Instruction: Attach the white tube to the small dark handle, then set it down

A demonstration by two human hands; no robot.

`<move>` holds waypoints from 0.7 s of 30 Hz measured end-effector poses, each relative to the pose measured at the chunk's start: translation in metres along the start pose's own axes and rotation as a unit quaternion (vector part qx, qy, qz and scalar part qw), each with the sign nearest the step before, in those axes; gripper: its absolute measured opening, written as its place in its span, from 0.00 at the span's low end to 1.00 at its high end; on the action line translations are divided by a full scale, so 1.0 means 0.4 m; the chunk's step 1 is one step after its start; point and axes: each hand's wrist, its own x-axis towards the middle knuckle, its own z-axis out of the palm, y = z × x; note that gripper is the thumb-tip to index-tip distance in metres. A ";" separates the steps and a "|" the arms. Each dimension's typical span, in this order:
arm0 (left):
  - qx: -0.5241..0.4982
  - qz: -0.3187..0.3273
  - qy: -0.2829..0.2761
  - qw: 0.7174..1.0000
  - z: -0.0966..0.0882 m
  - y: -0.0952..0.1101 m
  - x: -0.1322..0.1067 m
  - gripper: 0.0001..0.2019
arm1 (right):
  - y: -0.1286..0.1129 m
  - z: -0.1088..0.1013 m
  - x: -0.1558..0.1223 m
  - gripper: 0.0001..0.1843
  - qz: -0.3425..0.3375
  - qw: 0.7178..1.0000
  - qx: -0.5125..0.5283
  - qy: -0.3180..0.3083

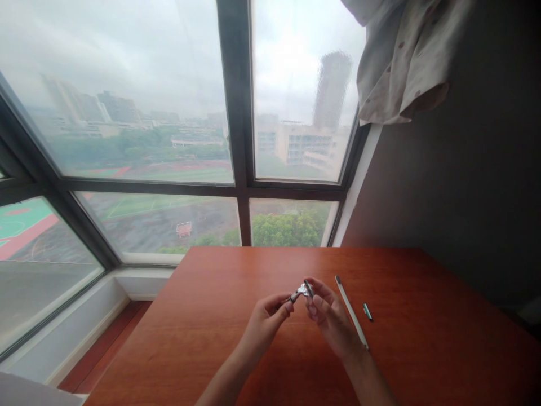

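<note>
Over the middle of the brown table, both hands meet at a razor with a shiny silver neck. My left hand pinches its handle between thumb and fingertips. At the head end, the fingers of my right hand close around the dark cartridge. Whether the cartridge sits fully on the neck I cannot tell. To the right of my right hand lies a slim white stick with a dark tip, like a toothbrush. Beyond it rests a small green and dark piece, resembling another razor cartridge.
The wooden table reaches to the window frame in front. A light garment hangs at upper right, beside a dark wall. A low white sill runs along the left.
</note>
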 end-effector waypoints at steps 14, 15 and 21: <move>0.013 0.022 -0.027 0.999 -0.009 -0.014 0.006 0.13 | 0.004 -0.004 0.002 0.21 -0.001 1.000 0.023 -0.017; 0.013 0.023 -0.028 0.999 -0.009 -0.014 0.006 0.13 | 0.004 -0.005 0.003 0.21 -0.001 1.000 0.023 -0.018; 0.010 0.020 -0.026 0.999 -0.007 -0.014 0.005 0.12 | 0.006 -0.007 0.007 0.22 -0.006 1.000 0.011 -0.022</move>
